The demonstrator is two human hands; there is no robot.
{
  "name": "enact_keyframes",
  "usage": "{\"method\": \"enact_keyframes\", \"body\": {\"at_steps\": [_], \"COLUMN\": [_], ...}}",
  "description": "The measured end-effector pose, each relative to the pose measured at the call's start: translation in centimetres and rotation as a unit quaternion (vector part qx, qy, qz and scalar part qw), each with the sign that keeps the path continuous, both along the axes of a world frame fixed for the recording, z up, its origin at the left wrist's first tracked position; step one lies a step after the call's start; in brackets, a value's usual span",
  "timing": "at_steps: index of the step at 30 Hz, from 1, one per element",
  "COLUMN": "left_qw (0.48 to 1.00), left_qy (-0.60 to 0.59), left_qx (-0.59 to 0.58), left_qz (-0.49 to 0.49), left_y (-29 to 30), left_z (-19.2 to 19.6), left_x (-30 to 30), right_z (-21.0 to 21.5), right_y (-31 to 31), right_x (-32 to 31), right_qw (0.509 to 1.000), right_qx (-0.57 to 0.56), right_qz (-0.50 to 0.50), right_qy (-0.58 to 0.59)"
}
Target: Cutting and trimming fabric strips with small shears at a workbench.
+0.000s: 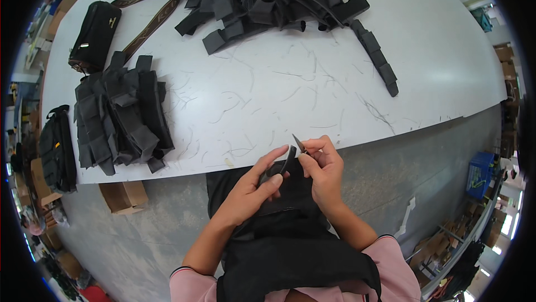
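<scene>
My left hand [257, 187] pinches a black fabric strip [288, 161], which is bent over at its upper end, just off the table's front edge. Beside it my right hand [322, 170] is closed on a small pointed metal tool, likely thread snips [298, 143], whose tip points up and to the left near the strip's end. Most of the tool is hidden by the fingers. On the table, several similar black strips lie in a large heap [262, 6] at the far side and in a smaller stack [123, 115] at the left.
Loose dark threads are scattered over the white table [268, 89]. One single black strip [375, 59] lies at the right. A black bag with a strap [95, 36] and a black backpack [57, 148] sit at the left. A cardboard box [124, 197] stands below the table, a blue crate [480, 174] far right.
</scene>
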State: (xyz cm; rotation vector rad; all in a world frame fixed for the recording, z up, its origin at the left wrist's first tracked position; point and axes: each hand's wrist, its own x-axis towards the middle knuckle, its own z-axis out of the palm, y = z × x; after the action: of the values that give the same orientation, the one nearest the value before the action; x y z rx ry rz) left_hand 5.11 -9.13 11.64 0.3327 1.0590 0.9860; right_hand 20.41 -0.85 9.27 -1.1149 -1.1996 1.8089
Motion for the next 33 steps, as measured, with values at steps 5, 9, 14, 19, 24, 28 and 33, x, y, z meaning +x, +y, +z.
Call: {"method": "enact_keyframes", "body": {"at_steps": [5, 9, 14, 19, 24, 28, 33], "left_qw": [0.842, 0.778, 0.725, 0.841, 0.99, 0.991, 0.988], "left_qy": [0.518, 0.606, 0.667, 0.496, -0.05, -0.038, -0.019], "left_qx": [0.151, 0.165, 0.167, 0.214, 0.11, -0.013, -0.031], "left_qz": [0.013, 0.03, 0.025, 0.027, 0.075, 0.128, 0.151], "left_y": [0.5, 0.3, 0.4, 0.2, -1.6, -1.3, -0.8], "left_z": [0.0, -0.7, -1.5, -1.0, -2.6, -3.2, -2.8], "left_x": [0.6, 1.0, 1.4, 0.4, -1.1, 0.0, -0.6], "right_z": [-1.1, -0.2, -0.7, -0.9, -1.8, -2.8, -1.3], "right_y": [0.4, 0.2, 1.2, 3.3, 3.1, 1.6, 0.5], "right_x": [0.2, 0.1, -1.4, -3.2, -4.1, -4.6, -0.7], "right_qw": [0.999, 0.999, 0.995, 0.969, 0.95, 0.994, 0.937], "right_qx": [0.008, 0.021, -0.079, -0.22, -0.272, -0.102, 0.305], "right_qz": [0.027, 0.019, 0.056, 0.065, 0.108, 0.032, 0.06], "right_qy": [-0.019, -0.023, 0.039, 0.09, 0.109, 0.004, -0.161]}}
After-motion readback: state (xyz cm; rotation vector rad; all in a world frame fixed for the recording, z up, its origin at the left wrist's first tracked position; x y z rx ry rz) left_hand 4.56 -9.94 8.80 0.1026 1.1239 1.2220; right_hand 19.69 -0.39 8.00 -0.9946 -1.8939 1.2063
